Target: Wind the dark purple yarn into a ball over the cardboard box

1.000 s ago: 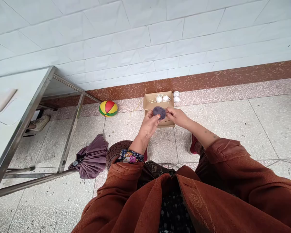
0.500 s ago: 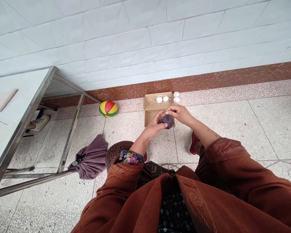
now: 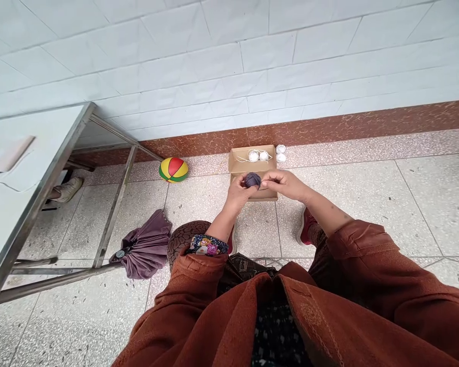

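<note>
My left hand [image 3: 237,194] is wrapped round a dark purple-grey ball of yarn [image 3: 252,179]. Just to its right, my right hand [image 3: 285,184] has thumb and forefinger pinched together close to the ball; the yarn strand they seem to hold is too thin to make out clearly. Beneath both hands an open cardboard box [image 3: 268,195] sits on the floor, partly covered by them. In its far half lie two white yarn balls [image 3: 259,156] with loose strands. Two more white balls [image 3: 280,153] stand outside, by the box's right side.
A red, yellow and green ball [image 3: 173,169] rests near the wall on the left. Closer in, a folded purple umbrella [image 3: 147,247] leans by the metal-framed table [image 3: 34,168]. Another person's shoe [image 3: 69,190] shows under that table. The tiled wall [image 3: 214,66] rises behind the box.
The purple-grey ball has shifted left and slightly up in my left hand, and has turned. My right hand has drawn away from the ball's top to its right side.
</note>
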The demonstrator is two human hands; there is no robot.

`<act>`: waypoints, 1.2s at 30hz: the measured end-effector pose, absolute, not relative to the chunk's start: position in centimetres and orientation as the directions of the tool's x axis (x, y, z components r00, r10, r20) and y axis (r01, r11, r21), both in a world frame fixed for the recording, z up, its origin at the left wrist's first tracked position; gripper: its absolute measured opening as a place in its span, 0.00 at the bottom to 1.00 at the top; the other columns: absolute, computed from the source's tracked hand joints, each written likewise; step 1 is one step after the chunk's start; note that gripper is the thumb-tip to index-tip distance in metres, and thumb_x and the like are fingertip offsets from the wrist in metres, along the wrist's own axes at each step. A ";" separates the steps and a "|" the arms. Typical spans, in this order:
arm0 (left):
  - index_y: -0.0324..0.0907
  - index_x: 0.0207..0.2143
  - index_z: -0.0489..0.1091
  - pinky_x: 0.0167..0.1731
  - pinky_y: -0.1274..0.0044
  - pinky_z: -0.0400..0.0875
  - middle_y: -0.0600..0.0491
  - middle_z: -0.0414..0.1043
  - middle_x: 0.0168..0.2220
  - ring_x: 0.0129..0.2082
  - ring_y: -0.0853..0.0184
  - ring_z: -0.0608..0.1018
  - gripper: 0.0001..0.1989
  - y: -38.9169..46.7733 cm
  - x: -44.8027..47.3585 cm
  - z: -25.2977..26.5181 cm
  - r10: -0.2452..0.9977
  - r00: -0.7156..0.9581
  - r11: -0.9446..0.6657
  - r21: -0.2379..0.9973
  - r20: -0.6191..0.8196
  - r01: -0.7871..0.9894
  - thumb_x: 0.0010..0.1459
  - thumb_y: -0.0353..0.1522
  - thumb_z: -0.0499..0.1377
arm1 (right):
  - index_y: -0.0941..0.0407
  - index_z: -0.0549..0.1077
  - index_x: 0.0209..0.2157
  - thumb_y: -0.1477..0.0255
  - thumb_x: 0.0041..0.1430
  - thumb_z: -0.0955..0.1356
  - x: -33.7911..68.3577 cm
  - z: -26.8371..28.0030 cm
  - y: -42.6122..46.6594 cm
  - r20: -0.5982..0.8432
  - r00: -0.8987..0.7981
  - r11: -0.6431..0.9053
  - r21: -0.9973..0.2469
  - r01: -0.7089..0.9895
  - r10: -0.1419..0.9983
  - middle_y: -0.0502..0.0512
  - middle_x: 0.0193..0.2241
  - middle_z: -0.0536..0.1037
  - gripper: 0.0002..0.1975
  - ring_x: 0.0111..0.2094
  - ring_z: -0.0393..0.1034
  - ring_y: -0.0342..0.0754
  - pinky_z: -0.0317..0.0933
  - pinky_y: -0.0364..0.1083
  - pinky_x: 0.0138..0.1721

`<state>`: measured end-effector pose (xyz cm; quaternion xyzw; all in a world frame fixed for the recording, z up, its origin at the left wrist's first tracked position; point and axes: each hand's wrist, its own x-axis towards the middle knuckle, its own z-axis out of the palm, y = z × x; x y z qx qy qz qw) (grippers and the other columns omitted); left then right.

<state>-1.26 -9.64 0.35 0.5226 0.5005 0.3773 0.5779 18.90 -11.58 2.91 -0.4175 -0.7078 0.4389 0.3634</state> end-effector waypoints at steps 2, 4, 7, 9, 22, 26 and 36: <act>0.40 0.49 0.75 0.47 0.72 0.70 0.50 0.78 0.44 0.41 0.65 0.77 0.26 -10.0 -1.1 0.6 0.932 0.291 0.186 0.974 -0.216 0.127 0.44 0.32 0.69 | 0.54 0.76 0.34 0.60 0.68 0.67 19.3 2.9 -11.0 0.204 -0.319 0.304 -0.902 0.305 0.926 0.52 0.31 0.76 0.13 0.33 0.67 0.47 0.60 0.47 0.38; 0.40 0.50 0.76 0.47 0.71 0.69 0.50 0.78 0.43 0.41 0.65 0.77 0.26 -10.5 -0.9 1.1 0.881 0.397 0.224 0.966 -0.259 0.133 0.44 0.31 0.69 | 0.53 0.76 0.33 0.62 0.68 0.67 19.5 2.3 -10.4 0.257 -0.273 0.346 -0.867 0.359 0.927 0.53 0.32 0.76 0.12 0.35 0.67 0.48 0.61 0.48 0.40; 0.42 0.54 0.74 0.47 0.72 0.70 0.50 0.78 0.44 0.42 0.65 0.77 0.31 -11.1 -0.7 1.8 0.794 0.549 0.308 0.951 -0.260 0.005 0.45 0.31 0.70 | 0.53 0.76 0.31 0.65 0.66 0.68 19.3 1.2 -10.0 0.253 -0.212 0.323 -0.842 0.433 0.944 0.53 0.32 0.77 0.10 0.36 0.68 0.49 0.61 0.48 0.42; 0.45 0.59 0.69 0.45 0.72 0.72 0.51 0.77 0.46 0.42 0.65 0.78 0.35 -11.4 -0.7 2.2 0.773 0.582 0.392 0.911 -0.252 -0.127 0.47 0.32 0.71 | 0.54 0.75 0.32 0.67 0.66 0.67 19.1 0.5 -10.1 0.181 -0.192 0.251 -0.851 0.462 0.965 0.53 0.32 0.77 0.10 0.35 0.69 0.48 0.61 0.47 0.40; 0.44 0.43 0.64 0.32 0.80 0.72 0.57 0.71 0.38 0.34 0.73 0.75 0.24 -10.6 -0.6 1.3 0.904 0.221 0.424 0.839 -0.367 -0.342 0.47 0.29 0.72 | 0.55 0.73 0.32 0.70 0.66 0.65 18.4 0.8 -11.4 0.003 -0.493 0.306 -0.788 0.534 0.870 0.51 0.31 0.77 0.09 0.33 0.68 0.46 0.57 0.45 0.38; 0.44 0.43 0.63 0.31 0.79 0.72 0.57 0.70 0.37 0.32 0.72 0.75 0.25 -10.6 -0.5 1.1 0.887 0.193 0.461 0.831 -0.420 -0.310 0.47 0.30 0.72 | 0.55 0.75 0.34 0.66 0.66 0.66 18.2 1.8 -11.8 0.016 -0.603 0.300 -0.878 0.373 0.798 0.50 0.31 0.78 0.09 0.33 0.69 0.45 0.60 0.45 0.38; 0.43 0.49 0.69 0.27 0.79 0.65 0.54 0.72 0.35 0.32 0.69 0.75 0.22 -11.8 0.1 1.4 0.761 0.503 0.574 0.787 -0.410 -0.226 0.49 0.33 0.61 | 0.54 0.76 0.38 0.61 0.68 0.66 18.8 2.7 -11.2 0.101 -0.443 0.212 -0.955 0.208 0.891 0.52 0.34 0.79 0.12 0.35 0.71 0.47 0.65 0.47 0.39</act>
